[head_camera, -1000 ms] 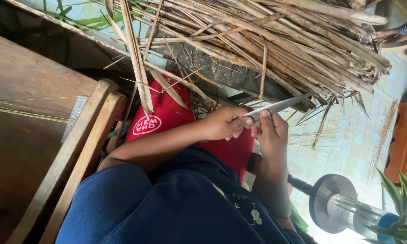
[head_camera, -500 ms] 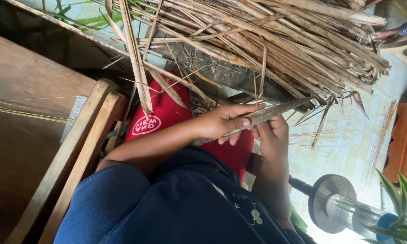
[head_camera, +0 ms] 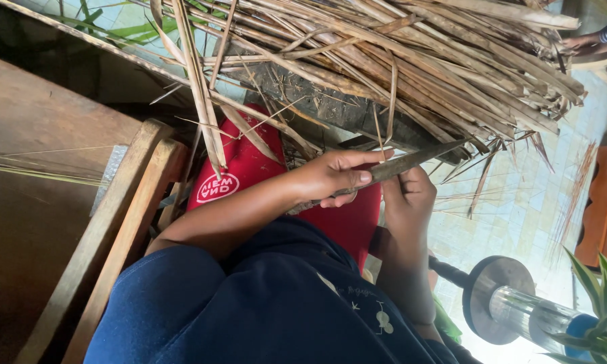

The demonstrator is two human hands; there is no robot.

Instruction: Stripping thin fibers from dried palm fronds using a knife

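I log both hands on one dry strip [head_camera: 411,162]: left hand [head_camera: 334,178] fingers clamped, right hand [head_camera: 408,199] likewise; heap of stalks [head_camera: 418,61] unworked.

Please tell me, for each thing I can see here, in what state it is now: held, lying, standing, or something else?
Left hand: closed on the blade, fingers over it.
Right hand: gripping the blade from the other side.
Blade: held in both hands, tip among the leaves.
Dried leaf strips: heaped in a loose bundle.
Red cushion: lying under the forearm.
Wooden frame: resting beside the cushion.
Glass cylinder with metal disc: lying on its side.
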